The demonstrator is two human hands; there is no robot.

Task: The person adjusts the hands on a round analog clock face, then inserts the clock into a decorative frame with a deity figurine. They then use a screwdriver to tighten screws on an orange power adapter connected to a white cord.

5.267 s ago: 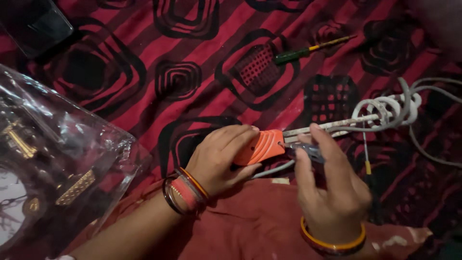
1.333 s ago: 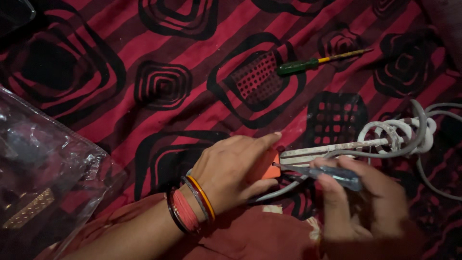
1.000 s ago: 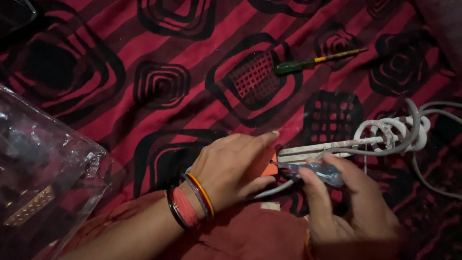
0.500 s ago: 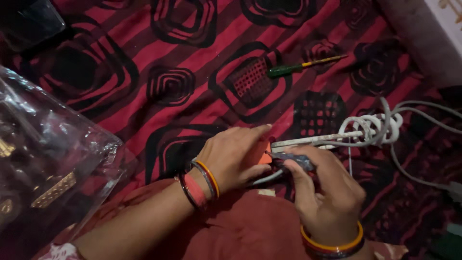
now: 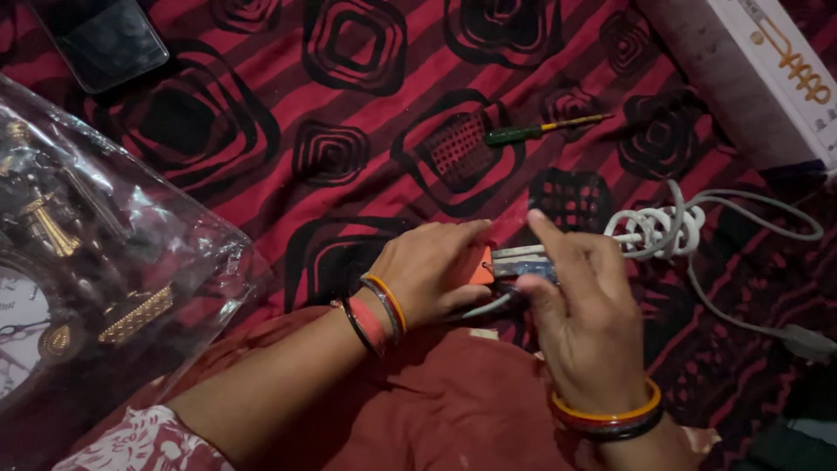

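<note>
Raised index finger now, right hand [image 5: 582,301] pinching screwdriver [image 5: 530,272] pointing left at heater handle [image 5: 478,264]

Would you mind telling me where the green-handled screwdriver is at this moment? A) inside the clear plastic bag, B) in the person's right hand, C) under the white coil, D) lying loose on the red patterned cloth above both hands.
D: the green-handled screwdriver lies alone on the red patterned cloth, well above the left hand and right hand, touched by neither.
</note>
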